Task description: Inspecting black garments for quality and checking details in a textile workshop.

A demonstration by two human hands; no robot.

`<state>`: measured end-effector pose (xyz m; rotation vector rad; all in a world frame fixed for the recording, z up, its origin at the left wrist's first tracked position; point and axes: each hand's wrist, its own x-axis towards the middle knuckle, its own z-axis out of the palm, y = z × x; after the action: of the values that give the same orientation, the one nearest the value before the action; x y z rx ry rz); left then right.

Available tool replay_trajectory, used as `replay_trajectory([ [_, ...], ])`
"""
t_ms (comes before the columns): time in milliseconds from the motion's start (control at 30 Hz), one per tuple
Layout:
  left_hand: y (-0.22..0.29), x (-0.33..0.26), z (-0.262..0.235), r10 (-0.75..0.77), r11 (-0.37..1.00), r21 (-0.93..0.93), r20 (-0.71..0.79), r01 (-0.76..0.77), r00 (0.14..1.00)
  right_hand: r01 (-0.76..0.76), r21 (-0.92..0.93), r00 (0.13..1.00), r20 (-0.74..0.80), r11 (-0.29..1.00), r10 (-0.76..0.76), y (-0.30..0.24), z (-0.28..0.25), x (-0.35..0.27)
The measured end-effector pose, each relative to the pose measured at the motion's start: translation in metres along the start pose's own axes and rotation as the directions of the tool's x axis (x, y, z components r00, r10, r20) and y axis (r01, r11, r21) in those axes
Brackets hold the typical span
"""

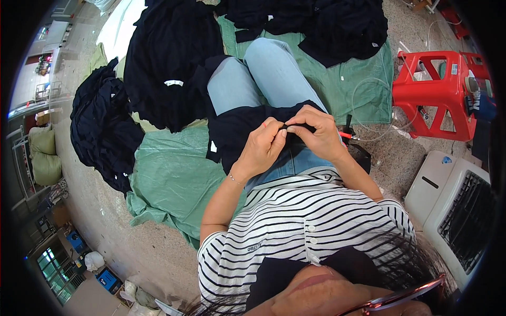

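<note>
A dark navy knit garment (230, 128) lies across my lap over light-blue jeans, a small white label showing at its left edge. My left hand (263, 143) is closed in a pinch on an edge of the cloth. Close beside it, my right hand (320, 131) pinches the same edge, the fingertips of both hands nearly touching. A short dark fold of fabric shows between the fingers. Whether anything small is held within the pinch is hidden.
Dark garments lie in heaps (171, 52) ahead, at the far left (103, 124) and at the far right (342, 26), on green sheeting (176, 174). At right stand a red plastic stool (432, 92) and a white air cooler (448, 205). A thin clear tube (377, 138) loops near my right arm.
</note>
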<state>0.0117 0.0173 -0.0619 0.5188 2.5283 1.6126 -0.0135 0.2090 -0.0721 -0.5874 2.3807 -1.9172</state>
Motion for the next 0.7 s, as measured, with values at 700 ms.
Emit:
replay_trajectory([
  [700, -0.016, -0.008, 0.017, -0.372, 0.77, -0.576, -0.055, 0.274, 0.927, -0.478, 0.593, 0.878, 0.339, 0.648, 0.338, 0.017, 0.005, 0.001],
])
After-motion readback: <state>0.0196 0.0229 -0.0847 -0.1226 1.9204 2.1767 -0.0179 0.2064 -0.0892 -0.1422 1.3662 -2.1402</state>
